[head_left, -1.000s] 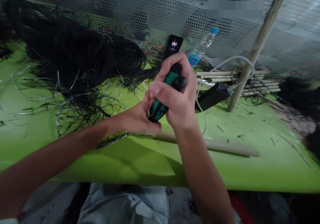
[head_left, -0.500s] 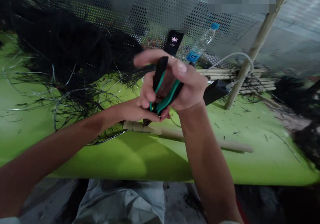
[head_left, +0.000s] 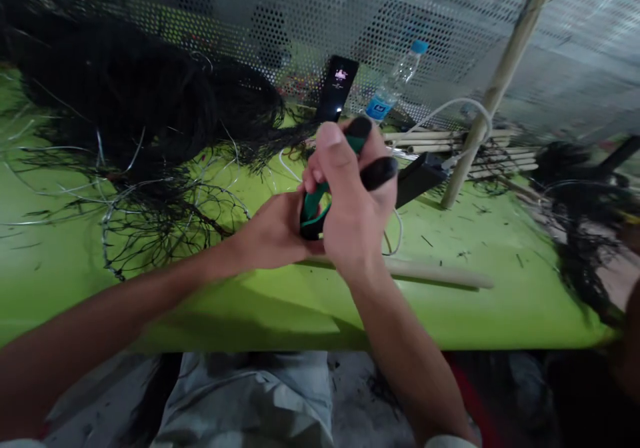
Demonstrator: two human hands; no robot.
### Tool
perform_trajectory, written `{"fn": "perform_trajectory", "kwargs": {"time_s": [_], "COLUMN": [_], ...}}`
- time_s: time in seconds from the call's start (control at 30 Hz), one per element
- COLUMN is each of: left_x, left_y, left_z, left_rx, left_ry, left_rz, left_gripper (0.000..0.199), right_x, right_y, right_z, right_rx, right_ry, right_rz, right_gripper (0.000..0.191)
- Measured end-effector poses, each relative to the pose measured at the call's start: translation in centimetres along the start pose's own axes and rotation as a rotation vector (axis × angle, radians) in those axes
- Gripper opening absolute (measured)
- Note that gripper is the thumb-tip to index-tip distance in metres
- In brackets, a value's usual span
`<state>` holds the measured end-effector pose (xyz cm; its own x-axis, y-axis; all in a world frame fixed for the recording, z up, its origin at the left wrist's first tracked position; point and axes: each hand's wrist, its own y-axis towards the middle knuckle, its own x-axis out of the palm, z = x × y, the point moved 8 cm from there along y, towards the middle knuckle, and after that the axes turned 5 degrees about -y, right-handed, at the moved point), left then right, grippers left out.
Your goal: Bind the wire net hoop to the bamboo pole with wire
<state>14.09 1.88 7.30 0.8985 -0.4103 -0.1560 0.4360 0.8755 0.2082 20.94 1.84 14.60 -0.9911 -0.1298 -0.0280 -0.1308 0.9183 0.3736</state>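
Pliers with green and black handles (head_left: 314, 209) are gripped in my right hand (head_left: 350, 208), whose fingers wrap the handles with the thumb pointing up. The pliers' jaws point down and are hidden. My left hand (head_left: 273, 235) is closed beside the lower end of the pliers; its fingertips and whatever they hold are out of sight. A pale wooden stick (head_left: 435, 273) lies on the green table, its left end hidden behind my hands. Black netting with a corded edge (head_left: 175, 218) spreads left of my left hand.
A large black net heap (head_left: 135, 95) covers the back left. Behind my hands stand a phone (head_left: 337, 88) and a water bottle (head_left: 393, 91). To the right are a black box (head_left: 423, 180), an upright wooden pole (head_left: 493, 98), bundled sticks (head_left: 505, 155) and another dark net pile (head_left: 575, 215).
My right hand has turned over and closed around the plier handles, which were spread in its loosened fingers. My left hand now covers the stick's left end. The view has shifted slightly.
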Motion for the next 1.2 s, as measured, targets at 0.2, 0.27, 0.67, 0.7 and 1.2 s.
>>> {"fn": "perform_trajectory", "kwargs": {"time_s": [0.2,0.27,0.67,0.7,1.2], "left_x": [0.2,0.6,-2.7,-2.6,-1.6], "left_y": [0.7,0.8,-2.7,-3.2,-4.7], "left_z": [-0.7,-0.5,-1.4,-1.9,-4.4], "left_rx": [0.035,0.054,-0.017,-0.008,0.002], "left_ry": [-0.136,-0.166,0.799,0.862,0.698], "left_rz": [-0.169,-0.294,-0.315,-0.301,-0.116], "left_gripper": [0.025,0.023,0.067,0.068,0.023], "right_x": [2.0,2.9,1.5,0.8,-2.6], "right_y": [3.2,3.3,2.4,2.5,-2.1], "right_z": [0.2,0.4,0.5,0.7,-0.6], "right_rx": [-0.117,-0.122,-0.140,-0.126,-0.042], "right_ry": [0.242,0.369,0.508,0.472,-0.080], "right_rz": [-0.583,-0.792,-0.517,-0.420,0.418], "right_gripper": [0.051,0.055,0.007,0.006,0.010]}}
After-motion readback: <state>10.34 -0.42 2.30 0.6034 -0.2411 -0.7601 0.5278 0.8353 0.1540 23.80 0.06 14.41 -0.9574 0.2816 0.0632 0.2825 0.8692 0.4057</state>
